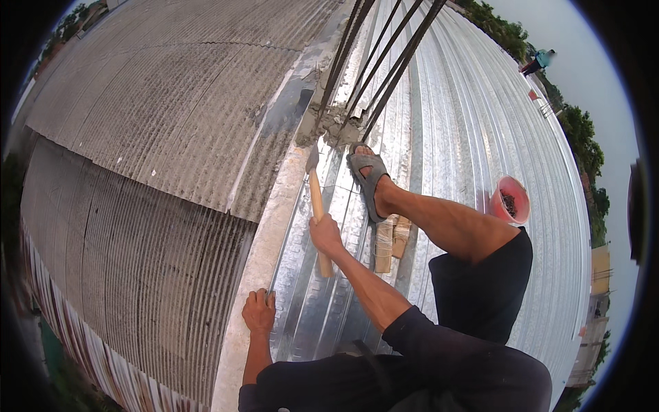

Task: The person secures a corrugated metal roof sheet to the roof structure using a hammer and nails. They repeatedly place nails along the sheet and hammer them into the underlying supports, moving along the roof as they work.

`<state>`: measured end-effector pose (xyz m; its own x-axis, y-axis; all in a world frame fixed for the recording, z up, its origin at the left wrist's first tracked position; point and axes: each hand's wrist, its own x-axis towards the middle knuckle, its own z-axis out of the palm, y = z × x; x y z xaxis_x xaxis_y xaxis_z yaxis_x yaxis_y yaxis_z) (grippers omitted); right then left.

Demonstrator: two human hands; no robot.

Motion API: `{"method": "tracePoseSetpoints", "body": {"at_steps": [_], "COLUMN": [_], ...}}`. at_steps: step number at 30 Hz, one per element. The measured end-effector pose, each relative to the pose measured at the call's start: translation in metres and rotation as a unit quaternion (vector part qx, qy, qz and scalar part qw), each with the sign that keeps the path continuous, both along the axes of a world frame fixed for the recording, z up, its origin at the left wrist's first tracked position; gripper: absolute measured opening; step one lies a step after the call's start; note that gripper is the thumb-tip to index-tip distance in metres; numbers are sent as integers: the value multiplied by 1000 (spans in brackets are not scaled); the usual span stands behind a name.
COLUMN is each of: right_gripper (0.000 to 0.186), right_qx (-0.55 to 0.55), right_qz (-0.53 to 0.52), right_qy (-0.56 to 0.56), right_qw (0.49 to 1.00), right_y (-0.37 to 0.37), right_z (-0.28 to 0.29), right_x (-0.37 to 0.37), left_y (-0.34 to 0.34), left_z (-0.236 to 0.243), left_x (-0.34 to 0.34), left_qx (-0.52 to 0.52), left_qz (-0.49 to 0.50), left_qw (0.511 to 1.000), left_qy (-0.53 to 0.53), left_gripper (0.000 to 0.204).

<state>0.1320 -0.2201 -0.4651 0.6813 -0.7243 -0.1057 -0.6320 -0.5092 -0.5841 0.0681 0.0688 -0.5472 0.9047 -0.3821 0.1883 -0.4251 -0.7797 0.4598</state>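
Observation:
My right hand [326, 235] is wrapped round the pale wooden handle of a hammer [316, 196]. Its grey metal head points away from me, over the ribbed metal sheet [329, 302] near the concrete ledge. Lower and to the left, my left hand [259, 311] rests on the ledge [264, 242] at the sheet's edge. Its fingers are curled together, and whatever they pinch is too small to make out. My sandalled foot [368, 175] stands on the sheeting, right of the hammer.
Tall steel rebars [391, 72] rise from rough mortar [340, 123] ahead. Plastic-wrapped wood pieces [384, 247] lie beside my foot. A pink bucket [510, 200] holding small dark pieces stands to the right. Weathered corrugated roofing [171, 130] lies left. Another person [539, 62] is far right.

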Motion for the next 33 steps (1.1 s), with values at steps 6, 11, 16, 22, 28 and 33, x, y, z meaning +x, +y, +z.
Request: {"method": "tracePoseSetpoints", "body": {"at_steps": [6,11,16,22,28,33], "right_gripper": [41,34,25,39,36,29], "right_qx": [121,19,21,113,232,75], "right_qz": [40,84,58,23,44,107], "right_qy": [-65,-455,-622,29,-242,-616], "right_qw": [990,886,780,993,941,777], "right_y": [-18,-40,-13,14,0,-31], "right_z": [78,242,197,18,169,273], "right_x": [22,57,64,25,38,69], "left_y": [19,25,32,13,20,26], "left_z": [0,0,-3,2,1,5], "left_x": [7,6,8,19,11,7], "left_qx": [17,26,28,11,3,22], "left_qz": [6,18,26,6,23,19], "left_qw": [1000,999,999,1000,999,1000], "left_qy": [-14,3,-8,-19,-22,-9], "left_gripper": [26,25,26,25,24,25]}}
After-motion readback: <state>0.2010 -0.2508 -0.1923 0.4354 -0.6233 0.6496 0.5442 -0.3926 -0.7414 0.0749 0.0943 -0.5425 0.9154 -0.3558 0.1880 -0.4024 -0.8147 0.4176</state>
